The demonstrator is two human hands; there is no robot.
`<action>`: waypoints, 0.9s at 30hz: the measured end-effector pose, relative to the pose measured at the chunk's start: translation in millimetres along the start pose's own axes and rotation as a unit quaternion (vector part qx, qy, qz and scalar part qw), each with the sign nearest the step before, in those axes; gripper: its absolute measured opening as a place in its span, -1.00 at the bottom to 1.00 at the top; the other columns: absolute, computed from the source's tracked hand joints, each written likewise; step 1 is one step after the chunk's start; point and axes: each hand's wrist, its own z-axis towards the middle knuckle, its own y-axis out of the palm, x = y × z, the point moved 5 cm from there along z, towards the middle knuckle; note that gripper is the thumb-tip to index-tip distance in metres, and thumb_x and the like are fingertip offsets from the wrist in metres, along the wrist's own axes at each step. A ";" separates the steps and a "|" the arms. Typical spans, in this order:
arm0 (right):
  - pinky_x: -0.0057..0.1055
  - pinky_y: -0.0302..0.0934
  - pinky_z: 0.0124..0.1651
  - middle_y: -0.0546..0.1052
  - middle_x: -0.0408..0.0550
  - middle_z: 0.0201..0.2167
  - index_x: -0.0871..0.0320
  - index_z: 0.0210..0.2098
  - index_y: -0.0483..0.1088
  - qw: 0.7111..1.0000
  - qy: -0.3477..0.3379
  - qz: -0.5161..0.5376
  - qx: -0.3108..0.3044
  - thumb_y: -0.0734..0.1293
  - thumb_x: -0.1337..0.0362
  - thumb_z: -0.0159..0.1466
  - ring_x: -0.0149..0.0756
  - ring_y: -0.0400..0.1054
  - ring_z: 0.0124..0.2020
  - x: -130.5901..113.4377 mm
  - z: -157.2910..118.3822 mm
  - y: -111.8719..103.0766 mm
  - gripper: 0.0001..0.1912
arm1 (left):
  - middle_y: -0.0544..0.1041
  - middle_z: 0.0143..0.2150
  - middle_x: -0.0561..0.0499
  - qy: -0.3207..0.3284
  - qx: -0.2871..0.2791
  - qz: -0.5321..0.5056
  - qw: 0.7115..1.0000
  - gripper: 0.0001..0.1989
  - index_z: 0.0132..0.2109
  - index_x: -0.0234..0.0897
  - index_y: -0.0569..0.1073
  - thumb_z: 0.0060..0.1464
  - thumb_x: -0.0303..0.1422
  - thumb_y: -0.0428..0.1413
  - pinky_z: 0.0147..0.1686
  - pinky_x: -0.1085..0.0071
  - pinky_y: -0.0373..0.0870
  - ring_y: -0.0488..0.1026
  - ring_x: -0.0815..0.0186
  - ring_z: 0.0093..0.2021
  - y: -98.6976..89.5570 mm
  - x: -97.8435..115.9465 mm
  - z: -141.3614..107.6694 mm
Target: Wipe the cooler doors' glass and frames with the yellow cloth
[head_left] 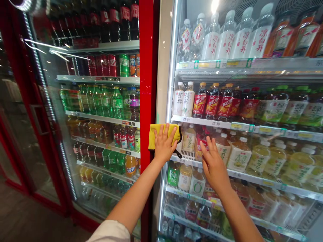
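Note:
With fingers spread, my left hand [163,145] holds a folded yellow cloth [154,132] flat against the upright frame [163,77] between two drink coolers. The cloth has a dark edge and a small dark loop hanging at its lower right. My right hand [213,159] is open and bare, fingers raised, in front of the right cooler's shelves. Whether it touches the glass I cannot tell. Behind it stand bottles with pale labels, among them a white-capped bottle [189,138] and a red-labelled one, partly hidden by my fingers.
The left cooler has a red frame [147,67] and shelves of cans and bottles, with green bottles [117,102] in the middle. Clear water bottles [227,37] fill the right cooler's top shelf. At far left is another red-framed door with a handle [37,114], above dark floor [22,215].

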 end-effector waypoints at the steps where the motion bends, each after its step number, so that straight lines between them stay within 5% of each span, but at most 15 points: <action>1: 0.22 0.08 0.41 -0.14 -0.07 0.55 -0.24 0.50 -0.32 1.000 0.000 0.001 0.000 0.12 0.53 0.39 0.02 -0.27 0.53 0.2 -1.5 1.4 -0.13 | -0.03 0.55 -0.06 0.002 0.002 0.000 1.000 -0.34 0.46 -0.01 0.12 0.28 -0.25 0.09 0.47 -0.14 -0.29 -0.24 0.02 0.55 1.0 -0.2 -5.8; 6: 0.23 0.13 0.37 -0.13 -0.02 0.55 -0.22 0.51 -0.29 0.999 0.002 -0.027 -0.020 0.13 0.51 0.39 0.06 -0.25 0.53 11.8 -10.1 -0.5 -0.14 | 0.08 0.52 -0.11 0.031 0.000 -0.006 0.999 -0.38 0.43 -0.03 0.21 0.27 -0.24 0.11 0.47 -0.12 -0.30 -0.19 0.03 0.55 9.4 -4.3 -44.0; 14: 0.23 0.17 0.34 -0.08 0.05 0.54 -0.17 0.51 -0.23 0.999 0.005 -0.035 0.008 0.13 0.46 0.41 0.08 -0.23 0.52 18.5 -2.3 -13.7 -0.20 | -0.08 0.56 -0.04 -0.013 0.031 -0.002 0.999 -0.36 0.48 -0.04 0.06 0.33 -0.20 0.01 0.47 -0.13 -0.39 -0.25 0.04 0.56 -10.3 -1.4 53.5; 21: 0.23 0.21 0.32 -0.10 0.03 0.54 -0.19 0.51 -0.29 0.999 -0.009 -0.043 -0.009 0.14 0.46 0.41 0.10 -0.20 0.52 22.8 -7.8 -11.3 -0.17 | 0.14 0.51 -0.01 0.146 -0.012 -0.012 0.989 -0.42 0.43 0.01 0.20 0.32 -0.15 0.03 0.48 -0.04 -0.34 -0.09 0.10 0.54 -10.6 -13.4 20.6; 27: 0.25 0.18 0.33 -0.10 0.03 0.54 -0.19 0.51 -0.31 0.999 -0.004 -0.047 0.008 0.14 0.48 0.41 0.10 -0.23 0.52 25.6 2.1 -23.4 -0.16 | 0.02 0.55 -0.03 0.030 0.045 -0.005 0.999 -0.41 0.47 -0.04 0.12 0.35 -0.16 -0.03 0.48 -0.08 -0.33 -0.17 0.09 0.55 -19.9 -2.6 78.7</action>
